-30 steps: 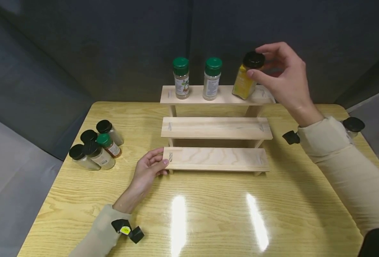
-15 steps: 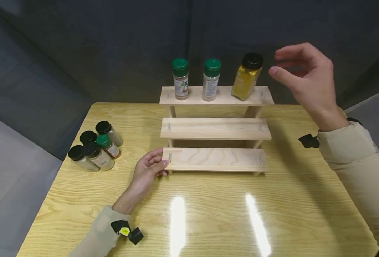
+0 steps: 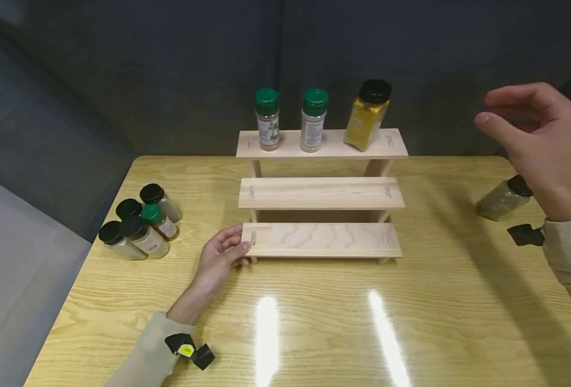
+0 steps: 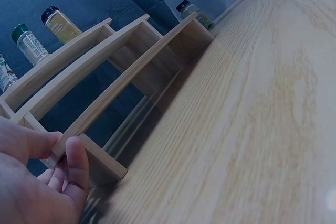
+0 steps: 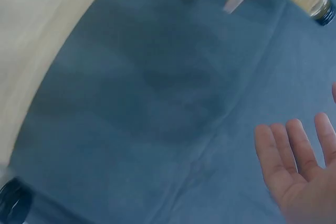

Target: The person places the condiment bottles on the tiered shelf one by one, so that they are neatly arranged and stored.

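A three-tier wooden rack point(image 3: 321, 192) stands on the table. My left hand point(image 3: 219, 255) pinches the left end of its lowest shelf, thumb on top and fingers beneath, as the left wrist view also shows. On the top shelf stand two green-capped spice jars, a left one point(image 3: 268, 131) and a middle one point(image 3: 312, 131), and at the right a yellow spice jar point(image 3: 364, 123) with a black cap. My right hand point(image 3: 543, 140) hangs in the air at the far right, holding nothing, fingers loosely bent. Below it is a black-capped clear jar point(image 3: 500, 200), partly hidden by the hand.
At the table's left side, several black-capped jars point(image 3: 123, 244) stand close together with a green-capped jar point(image 3: 161, 221) among them. Dark cloth point(image 3: 193, 70) hangs behind the table point(image 3: 324, 322). Bright light reflections lie on the tabletop in front of the rack.
My right hand has let go of the yellow spice jar on the top shelf and moved right, uncovering the clear jar. My left hand keeps its hold on the rack.
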